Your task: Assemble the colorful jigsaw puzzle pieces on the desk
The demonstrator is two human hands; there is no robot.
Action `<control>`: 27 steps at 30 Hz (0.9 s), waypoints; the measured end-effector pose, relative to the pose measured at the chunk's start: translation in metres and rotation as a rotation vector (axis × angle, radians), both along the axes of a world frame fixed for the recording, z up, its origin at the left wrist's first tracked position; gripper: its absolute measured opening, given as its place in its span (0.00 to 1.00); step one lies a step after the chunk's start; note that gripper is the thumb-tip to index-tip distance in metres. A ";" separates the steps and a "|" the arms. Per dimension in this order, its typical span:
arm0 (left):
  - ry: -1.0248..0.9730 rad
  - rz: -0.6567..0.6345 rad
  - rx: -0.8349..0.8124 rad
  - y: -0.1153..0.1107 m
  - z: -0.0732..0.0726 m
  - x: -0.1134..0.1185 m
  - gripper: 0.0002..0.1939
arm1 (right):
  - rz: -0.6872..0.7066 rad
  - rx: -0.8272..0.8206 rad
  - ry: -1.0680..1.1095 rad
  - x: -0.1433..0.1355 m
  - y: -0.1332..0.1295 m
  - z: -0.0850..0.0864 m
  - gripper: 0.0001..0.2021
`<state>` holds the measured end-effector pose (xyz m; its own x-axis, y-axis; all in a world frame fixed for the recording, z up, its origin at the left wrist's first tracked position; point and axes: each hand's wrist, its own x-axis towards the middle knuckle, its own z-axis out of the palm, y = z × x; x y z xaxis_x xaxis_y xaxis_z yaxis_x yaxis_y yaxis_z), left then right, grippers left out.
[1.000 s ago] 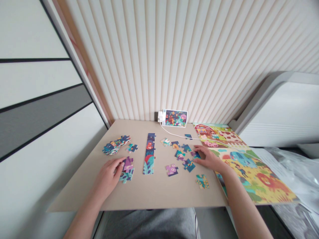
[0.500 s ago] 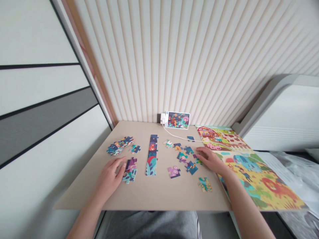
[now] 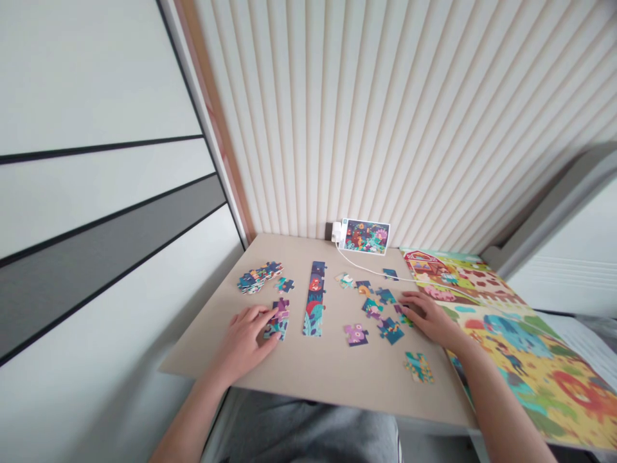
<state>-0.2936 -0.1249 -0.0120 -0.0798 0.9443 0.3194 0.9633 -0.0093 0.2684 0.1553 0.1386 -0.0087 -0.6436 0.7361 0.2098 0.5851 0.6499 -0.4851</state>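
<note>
On the left of the table, my left hand lies with fingers apart, its fingertips resting on a joined purple and teal puzzle section. My right hand rests at the right with fingers spread, touching a green and purple piece that it partly covers. Between the hands stands a joined vertical strip of puzzle pieces. Several loose pieces, among them a dark blue one and a pink-purple one, lie left of my right hand.
A pile of pieces sits at the back left, beside a single piece. A picture card leans on the ribbed wall near a white charger, whose cable runs right. Finished puzzles cover the right side.
The view has turned left, so the table appears further right. My left hand has moved onto the purple and teal section, its fingers now over it. My right hand stays by the same piece.
</note>
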 end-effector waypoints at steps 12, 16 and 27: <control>0.055 0.033 -0.005 0.003 0.004 0.006 0.29 | -0.030 -0.021 0.019 -0.002 -0.005 0.004 0.19; 0.059 0.011 0.012 0.003 0.004 0.004 0.28 | -0.021 -0.013 0.023 0.000 -0.002 0.000 0.18; 0.026 -0.013 0.053 0.000 0.003 0.002 0.21 | -0.018 -0.026 0.017 -0.003 -0.009 0.006 0.18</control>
